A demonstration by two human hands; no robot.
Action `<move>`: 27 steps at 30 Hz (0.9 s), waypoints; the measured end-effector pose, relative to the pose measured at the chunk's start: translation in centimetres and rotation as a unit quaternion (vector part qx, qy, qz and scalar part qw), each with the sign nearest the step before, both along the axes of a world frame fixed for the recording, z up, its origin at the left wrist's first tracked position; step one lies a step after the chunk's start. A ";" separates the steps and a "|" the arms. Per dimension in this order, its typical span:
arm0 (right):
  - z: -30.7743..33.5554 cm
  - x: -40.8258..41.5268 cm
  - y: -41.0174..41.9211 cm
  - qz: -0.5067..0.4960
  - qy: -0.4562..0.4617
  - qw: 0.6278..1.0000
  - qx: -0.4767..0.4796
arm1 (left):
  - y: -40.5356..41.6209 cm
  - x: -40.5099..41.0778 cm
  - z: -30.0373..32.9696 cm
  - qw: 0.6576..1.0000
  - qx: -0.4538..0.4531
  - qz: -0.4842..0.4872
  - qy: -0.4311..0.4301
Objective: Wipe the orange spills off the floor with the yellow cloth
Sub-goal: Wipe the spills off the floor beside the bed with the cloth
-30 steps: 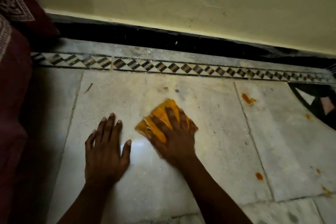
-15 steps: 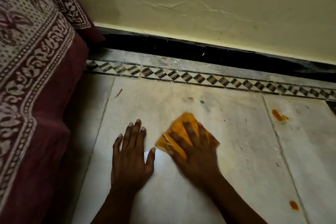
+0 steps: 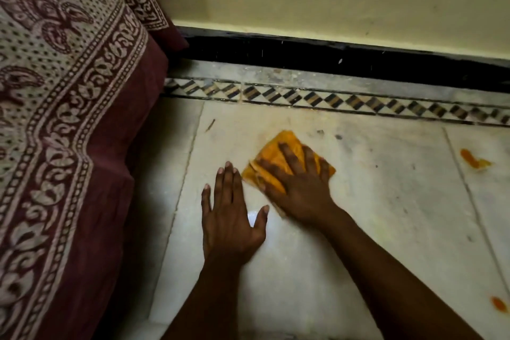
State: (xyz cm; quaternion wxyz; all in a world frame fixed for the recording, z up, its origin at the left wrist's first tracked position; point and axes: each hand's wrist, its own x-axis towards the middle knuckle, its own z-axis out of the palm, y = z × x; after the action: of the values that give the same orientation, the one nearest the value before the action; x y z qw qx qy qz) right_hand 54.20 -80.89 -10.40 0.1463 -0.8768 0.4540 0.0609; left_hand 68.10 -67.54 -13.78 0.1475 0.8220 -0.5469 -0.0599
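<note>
my hands on the marble floor

my right hand [image 3: 299,188] lies palm down on the folded yellow cloth [image 3: 278,165], fingers spread and nearly straight, pressing it flat against the pale marble floor [image 3: 386,201]. nothing is pinched or curled around; the cloth just sits under my palm and fingers, with its far corner and left edge sticking out from under them. my left hand [image 3: 231,218] is flat on the bare floor just beside the cloth, fingers straight and close together, thumb angled out toward my right wrist, holding nothing.

the cloth sits on the large slab in front of the black-and-white diamond-patterned inlay strip [image 3: 331,99], which runs along the black skirting [image 3: 331,55] under the yellowish painted wall [image 3: 331,3].

two orange spills show on the next slab to my right: a bigger smear [image 3: 473,160] well apart from the cloth, and a smaller blot [image 3: 499,304] near the right edge of view, closer to me.

to my left hangs a maroon and cream printed bedspread [image 3: 69,119], draped down to the floor.

i can read no writing or labels anywhere.
</note>
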 end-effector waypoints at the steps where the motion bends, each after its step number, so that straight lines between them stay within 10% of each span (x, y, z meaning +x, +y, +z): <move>1: 0.2 -2.3 1.2 0.027 0.007 1.000 0.008 | 0.0 0.1 0.0 1.000 0.005 -0.004 -0.003; 10: 0.0 -0.3 -6.9 -0.293 -0.018 0.956 0.021 | -0.1 0.1 0.2 0.999 0.031 -0.012 -0.013; 19: -0.5 -3.3 1.2 0.054 -0.024 0.998 -0.010 | -0.1 0.3 -0.3 0.999 0.034 -0.016 -0.023; 27: 0.5 -0.5 -9.4 -0.383 -0.051 0.922 0.033 | -0.1 0.1 0.2 0.998 0.049 -0.014 -0.030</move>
State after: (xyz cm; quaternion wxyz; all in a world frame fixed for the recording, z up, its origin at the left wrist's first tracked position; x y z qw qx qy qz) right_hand 53.66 -90.24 -9.88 0.2099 -0.6327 0.7448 -0.0298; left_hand 68.17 -67.66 -13.59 0.0896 0.8220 -0.5588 -0.0639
